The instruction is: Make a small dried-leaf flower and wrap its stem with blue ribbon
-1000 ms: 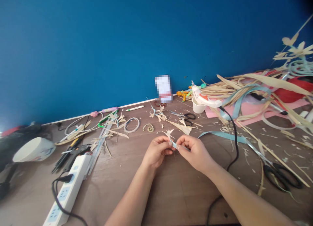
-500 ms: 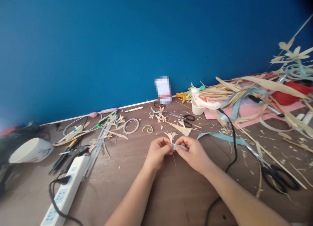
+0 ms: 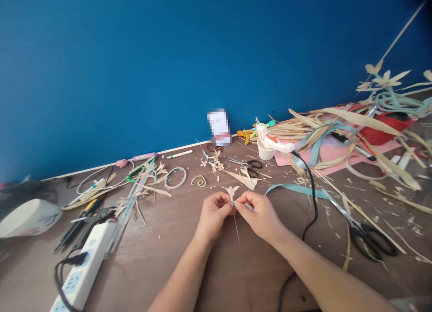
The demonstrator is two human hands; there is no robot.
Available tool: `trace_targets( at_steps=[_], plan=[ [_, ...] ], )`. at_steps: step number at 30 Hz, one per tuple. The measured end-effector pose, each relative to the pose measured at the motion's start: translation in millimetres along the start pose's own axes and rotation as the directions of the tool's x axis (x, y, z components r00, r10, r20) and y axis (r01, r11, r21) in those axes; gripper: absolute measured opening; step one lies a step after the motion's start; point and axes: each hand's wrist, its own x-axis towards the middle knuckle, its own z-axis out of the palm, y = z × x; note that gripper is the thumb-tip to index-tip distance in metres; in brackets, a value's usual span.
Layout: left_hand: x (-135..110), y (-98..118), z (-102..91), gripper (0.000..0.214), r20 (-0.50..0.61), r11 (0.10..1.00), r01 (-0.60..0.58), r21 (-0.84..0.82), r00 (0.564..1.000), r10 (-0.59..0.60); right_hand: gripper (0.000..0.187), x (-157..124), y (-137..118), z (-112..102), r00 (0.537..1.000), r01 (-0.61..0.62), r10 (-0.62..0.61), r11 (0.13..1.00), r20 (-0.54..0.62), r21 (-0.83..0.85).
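Note:
Between my hands stands a small cream flower [image 3: 231,191] made of dried husk, its petals spread upward. A thin wire stem [image 3: 236,228] runs down from it toward me. My left hand [image 3: 215,211] pinches the flower at its base, thumb against fingers. Closed on a light blue ribbon [image 3: 249,207] beside that base is my right hand [image 3: 258,211]. The fingertips of both hands nearly touch, and they hide most of the wrapped part. Just beyond lies a flat piece of husk [image 3: 248,181].
Black-handled scissors [image 3: 369,240] lie at the right near a long blue ribbon [image 3: 297,189]. A white glue gun [image 3: 273,141] rests on a white cup [image 3: 266,151], its black cord [image 3: 312,199] trailing toward me. At left are a power strip [image 3: 89,258] and a white bowl [image 3: 30,217].
My hands stay together at the flower's base, and less of the blue ribbon shows between them. The whole view has shifted slightly, moving the table items leftward.

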Motion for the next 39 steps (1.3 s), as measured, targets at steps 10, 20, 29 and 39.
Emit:
trace_targets(
  at_steps=[10, 20, 29, 39],
  plan=[
    [3.8, 0.3, -3.1, 0.025, 0.065, 0.991, 0.096, -0.092, 0.994, -0.091, 0.004, 1.5, 8.0, -0.9, 0.997, -0.035, 0.036, 0.999, 0.070, -0.020],
    [1.5, 4.8, -4.6, 0.020, 0.131, 0.976, 0.142, -0.163, 0.984, -0.121, 0.006, 1.1, 4.8, 0.6, 0.999, 0.031, -0.027, 0.995, 0.042, -0.091],
    [2.0, 6.7, -3.2, 0.016, 0.121, 0.968, 0.167, -0.185, 0.982, -0.146, 0.010, 3.1, 7.3, 2.1, 0.997, 0.057, -0.057, 0.998, 0.056, 0.018],
    [3.0, 5.5, -5.6, 0.025, 0.144, 0.945, 0.242, -0.222, 0.966, -0.213, 0.013, 3.3, 5.4, -0.8, 0.995, -0.012, 0.000, 0.993, 0.103, 0.118]
  ],
)
